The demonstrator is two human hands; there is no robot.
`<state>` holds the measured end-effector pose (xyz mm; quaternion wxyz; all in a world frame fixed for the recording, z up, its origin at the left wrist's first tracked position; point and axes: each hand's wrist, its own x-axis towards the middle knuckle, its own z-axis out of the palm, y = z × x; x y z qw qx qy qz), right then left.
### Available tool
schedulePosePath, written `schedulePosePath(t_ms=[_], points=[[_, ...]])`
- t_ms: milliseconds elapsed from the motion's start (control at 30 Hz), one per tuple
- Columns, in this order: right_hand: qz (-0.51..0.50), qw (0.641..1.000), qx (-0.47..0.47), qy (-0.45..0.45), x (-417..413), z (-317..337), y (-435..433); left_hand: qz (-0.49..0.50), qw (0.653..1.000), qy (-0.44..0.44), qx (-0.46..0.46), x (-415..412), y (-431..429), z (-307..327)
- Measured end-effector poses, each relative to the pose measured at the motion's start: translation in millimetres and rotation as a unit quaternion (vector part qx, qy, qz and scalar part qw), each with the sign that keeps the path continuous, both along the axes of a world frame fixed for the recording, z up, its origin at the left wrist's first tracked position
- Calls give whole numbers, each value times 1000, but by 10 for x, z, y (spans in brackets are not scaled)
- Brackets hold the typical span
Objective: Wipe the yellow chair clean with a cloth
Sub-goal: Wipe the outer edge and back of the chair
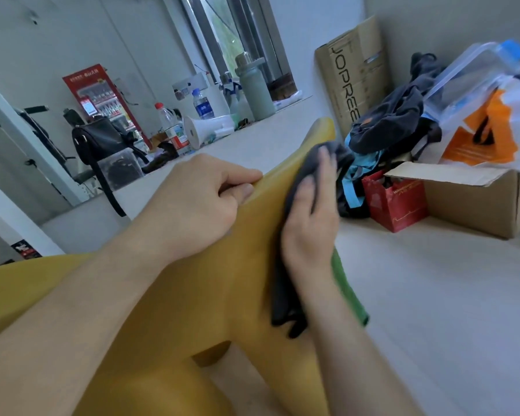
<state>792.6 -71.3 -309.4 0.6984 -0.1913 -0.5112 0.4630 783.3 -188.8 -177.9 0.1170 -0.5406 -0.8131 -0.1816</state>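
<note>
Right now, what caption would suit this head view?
Left hand grips the yellow chair while right hand presses a dark cloth against it.

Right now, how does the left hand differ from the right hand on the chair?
The left hand curls its fingers round the edge of the yellow chair; the right hand keeps its fingers nearly straight. The left hand touches the chair directly; the right hand presses a dark cloth on it. Both work on the same chair.
</note>
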Motion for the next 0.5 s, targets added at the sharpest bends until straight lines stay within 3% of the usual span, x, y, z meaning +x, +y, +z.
schedulePosePath(t_ms=[67,100,233,333,400,500], points=[[19,995,-97,-6,6,22,259,-4,1000,-11,11,0,51,-33],[5,995,-98,-12,5,15,184,-3,1000,-14,22,6,89,-44],[-87,992,80,-34,-89,-19,-687,-44,997,-51,29,27,193,20],[-105,984,138,-48,-77,69,-564,-79,990,-120,3,11,191,94],[-62,995,81,-21,-46,186,-108,-58,988,-137,-44,-60,123,123],[15,999,-33,25,1,239,208,32,986,-3,-165,-202,-131,139]])
